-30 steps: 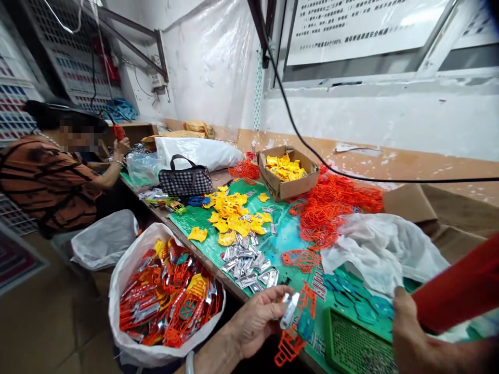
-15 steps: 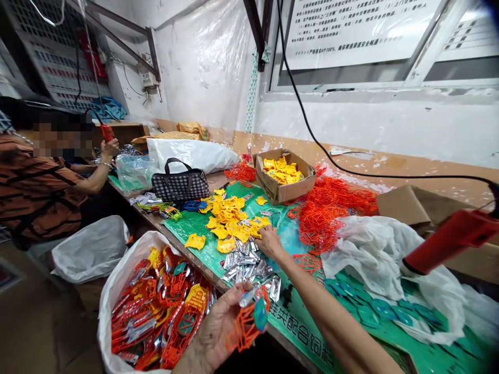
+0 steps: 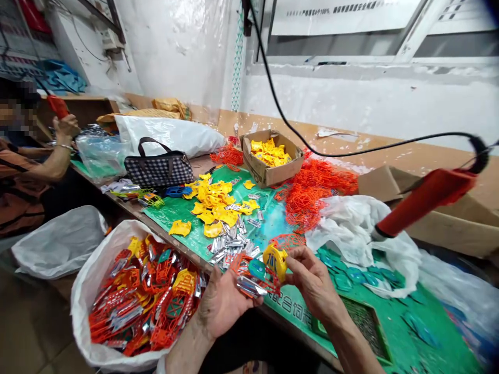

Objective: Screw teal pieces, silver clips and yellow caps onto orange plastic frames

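My left hand (image 3: 222, 307) is closed on an orange plastic lattice frame (image 3: 268, 280) fitted with a teal piece (image 3: 257, 268) and a silver piece (image 3: 249, 286). Pinched in my right hand (image 3: 312, 283) is a yellow plastic shell (image 3: 275, 261) with dark markings, held against the right end of the frame. Whether the two are joined I cannot tell. Beyond my hands lie a pile of silver pieces (image 3: 230, 244) and a heap of yellow shells (image 3: 214, 200).
Left of me stands a white-lined bag (image 3: 88, 291) full of assembled pieces. A red power screwdriver (image 3: 424, 202) hangs at right above a white plastic bag (image 3: 346, 223) and teal pieces (image 3: 343, 278). A green tray (image 3: 384, 337) holds tiny metal parts. A co-worker (image 3: 23, 171) sits far left.
My right hand has come back from the yellow heap with a yellow shell and brought it to the orange frame in my left hand. The view has turned rightward and down.
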`<state>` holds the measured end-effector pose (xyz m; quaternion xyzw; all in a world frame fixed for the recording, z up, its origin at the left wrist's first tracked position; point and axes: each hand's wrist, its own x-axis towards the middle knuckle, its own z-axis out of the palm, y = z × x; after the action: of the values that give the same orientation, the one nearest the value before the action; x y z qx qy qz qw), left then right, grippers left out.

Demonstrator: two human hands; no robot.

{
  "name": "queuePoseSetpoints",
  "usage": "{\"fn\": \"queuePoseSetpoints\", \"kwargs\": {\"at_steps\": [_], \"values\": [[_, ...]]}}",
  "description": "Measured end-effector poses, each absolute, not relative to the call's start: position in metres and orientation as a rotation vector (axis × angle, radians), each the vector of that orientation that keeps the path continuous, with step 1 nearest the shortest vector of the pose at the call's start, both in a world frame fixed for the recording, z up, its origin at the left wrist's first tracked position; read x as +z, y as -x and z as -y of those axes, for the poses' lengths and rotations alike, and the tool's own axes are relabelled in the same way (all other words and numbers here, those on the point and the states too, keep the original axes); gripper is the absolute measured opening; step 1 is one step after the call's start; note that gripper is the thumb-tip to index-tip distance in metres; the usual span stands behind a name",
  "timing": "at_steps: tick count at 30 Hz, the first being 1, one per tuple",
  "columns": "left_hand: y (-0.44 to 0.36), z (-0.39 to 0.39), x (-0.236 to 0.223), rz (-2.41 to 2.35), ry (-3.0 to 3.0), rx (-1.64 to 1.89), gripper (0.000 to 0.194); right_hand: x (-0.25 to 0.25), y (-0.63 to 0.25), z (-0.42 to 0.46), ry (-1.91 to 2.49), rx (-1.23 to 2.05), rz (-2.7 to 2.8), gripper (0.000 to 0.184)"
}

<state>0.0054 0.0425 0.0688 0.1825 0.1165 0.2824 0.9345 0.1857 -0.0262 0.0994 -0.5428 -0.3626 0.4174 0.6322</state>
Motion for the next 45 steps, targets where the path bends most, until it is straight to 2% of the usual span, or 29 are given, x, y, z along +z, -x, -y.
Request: {"fn": "queuePoseSetpoints", "kwargs": {"at_steps": [5,10,16,18,25,26,28,31,33,36,41,45], "values": [[-0.023,-0.028,0.065,-0.496,-0.643,0.601,0.073,0.100,-0.188,0.049,1.066,1.011,0.500,0.033],[-0.029,-0.019,0.065,-0.560,-0.835,0.605,0.063,0.092,-0.190,0.052,1.015,1.139,0.389,0.032],[-0.040,-0.011,0.073,-0.542,-1.083,0.492,0.042,0.071,-0.177,0.053,1.447,0.772,0.801,0.036],[-0.045,-0.008,0.076,-0.565,-1.152,0.520,0.035,0.069,-0.175,0.056,1.525,0.745,0.898,0.040],[-0.055,-0.003,0.083,-0.709,-1.605,0.623,0.025,0.085,-0.181,0.064,1.339,1.056,0.794,0.049],[-0.055,-0.002,0.085,-0.717,-1.713,0.660,0.026,0.090,-0.183,0.064,1.332,1.085,0.784,0.048],[-0.055,0.001,0.088,-0.702,-1.851,0.696,0.042,0.097,-0.188,0.065,1.344,1.119,0.748,0.049],[-0.053,0.003,0.090,-0.627,-1.859,0.638,0.066,0.101,-0.194,0.069,1.338,1.164,0.643,0.066],[-0.052,0.003,0.089,-0.564,-1.876,0.625,0.062,0.096,-0.195,0.073,1.267,1.154,0.580,0.079],[-0.051,0.002,0.085,-0.481,-2.018,0.765,0.058,0.081,-0.192,0.081,1.150,1.041,0.541,0.087],[-0.052,0.004,0.073,-0.259,-2.299,0.887,0.075,0.056,-0.183,0.094,0.954,0.792,0.552,0.086],[-0.052,0.008,0.068,-0.181,-2.479,0.883,0.076,0.050,-0.179,0.103,0.896,0.693,0.611,0.085]]}}
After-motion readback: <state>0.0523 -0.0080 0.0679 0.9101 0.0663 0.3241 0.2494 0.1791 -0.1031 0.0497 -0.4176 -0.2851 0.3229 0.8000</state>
